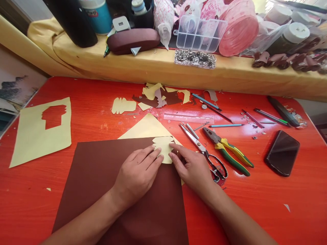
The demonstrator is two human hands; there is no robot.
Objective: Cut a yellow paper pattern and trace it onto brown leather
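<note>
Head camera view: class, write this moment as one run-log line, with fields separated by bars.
left hand: fingers on cream paper cutout | right hand: fingertips at cutout edge | under: brown sheet | nearby: scissors, pliers

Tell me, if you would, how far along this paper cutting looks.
Done: a shape has been cut from the pale yellow sheet, and paper scraps lie beyond it. In hand: the left hand and right hand press a yellow cut-out onto a brown sheet. Left: that brown sheet looks uncut, with the scissors lying beside it.
</note>
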